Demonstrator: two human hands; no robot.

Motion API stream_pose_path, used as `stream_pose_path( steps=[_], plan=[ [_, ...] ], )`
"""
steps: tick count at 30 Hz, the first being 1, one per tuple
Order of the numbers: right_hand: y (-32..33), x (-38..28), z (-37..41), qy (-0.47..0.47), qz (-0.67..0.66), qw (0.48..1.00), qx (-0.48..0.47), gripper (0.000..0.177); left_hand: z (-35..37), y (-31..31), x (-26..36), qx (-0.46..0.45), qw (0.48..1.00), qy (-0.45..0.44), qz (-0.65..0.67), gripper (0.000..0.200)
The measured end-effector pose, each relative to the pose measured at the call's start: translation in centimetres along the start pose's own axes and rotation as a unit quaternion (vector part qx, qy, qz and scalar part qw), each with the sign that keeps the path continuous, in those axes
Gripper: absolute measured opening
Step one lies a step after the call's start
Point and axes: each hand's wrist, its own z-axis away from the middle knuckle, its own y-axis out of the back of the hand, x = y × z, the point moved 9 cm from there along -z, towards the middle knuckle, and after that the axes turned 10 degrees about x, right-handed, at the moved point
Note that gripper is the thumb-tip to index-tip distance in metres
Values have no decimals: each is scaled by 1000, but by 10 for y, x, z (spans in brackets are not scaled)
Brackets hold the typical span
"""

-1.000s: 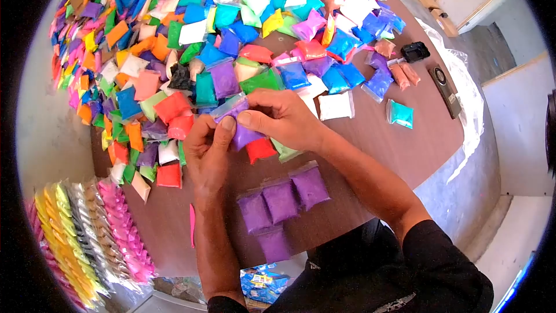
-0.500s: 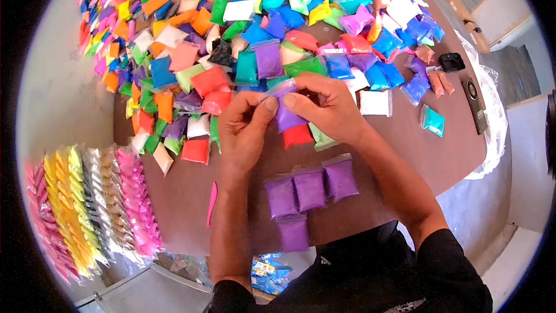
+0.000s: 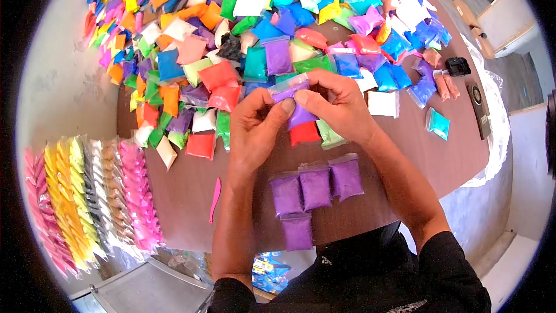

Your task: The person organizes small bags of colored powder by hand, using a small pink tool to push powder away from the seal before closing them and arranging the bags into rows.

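Note:
Between my two hands, above the front of the pile, is a small purple zip bag [image 3: 299,115] with a clear top strip. My left hand [image 3: 260,122] pinches its left side between thumb and fingers. On the other side, my right hand [image 3: 336,106] grips the bag's upper edge, thumb in front. Nearer my body, several filled purple bags [image 3: 315,186] lie flat on the brown table [image 3: 370,220], three in a row and one below. A red bag [image 3: 304,133] and a pale green bag [image 3: 330,134] lie just beyond my hands.
A large heap of colourful bags [image 3: 255,6] covers the far side. Strips of bags [image 3: 95,197] hang at the left edge. A pink plastic tool [image 3: 215,200] lies left of my left forearm. At right are a teal bag [image 3: 438,123], a black object [image 3: 457,66] and a dark flat box [image 3: 478,110].
The whole view has shifted slightly. Both hands still pinch the purple bag near its top, with only a small change in finger position.

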Motion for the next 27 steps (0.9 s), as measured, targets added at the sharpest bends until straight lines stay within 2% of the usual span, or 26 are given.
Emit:
stream_pose_path(
  steps=[3, 5, 7, 9, 11, 13, 17, 19, 20, 24, 27],
  plan=[
    [1, 7, -1, -11, -19, 1000, 2, 14, 2, -6, 6, 1, 1000, 17, 5, 15],
    [9, 15, -3, 16, -27, 999, 25, 13, 4, -10, 11, 3, 999, 32, -3, 14],
    [9, 11, -3, 19, -47, 998, 37, 13, 7, -14, 2, -16, 995, 95, -40, 14],
    [12, 10, -4, 22, -68, 996, 49, 13, 7, -17, 4, -12, 996, 81, -34, 14],
    [10, 19, -4, 6, -16, 1000, 6, 14, 5, -14, -1, -10, 997, 67, -29, 15],
    [3, 9, -2, -11, -36, 999, 3, 12, 0, -7, -3, -17, 1000, 6, -22, 14],
    [-3, 4, -1, -52, -64, 996, -16, 14, 2, -5, -1, -15, 999, 9, -32, 14],
    [0, 9, -4, -27, -75, 997, 3, 14, 4, -9, -3, -17, 998, 63, -23, 13],
    [4, 9, -5, -2, -86, 996, 22, 13, 5, -11, -1, -16, 998, 63, -23, 13],
    [12, 16, -5, -17, -58, 998, 29, 13, 6, -17, -2, -17, 996, 85, -22, 14],
    [7, 19, -5, -21, -60, 998, 0, 16, 6, -14, -5, -17, 996, 81, -23, 14]
  ],
)
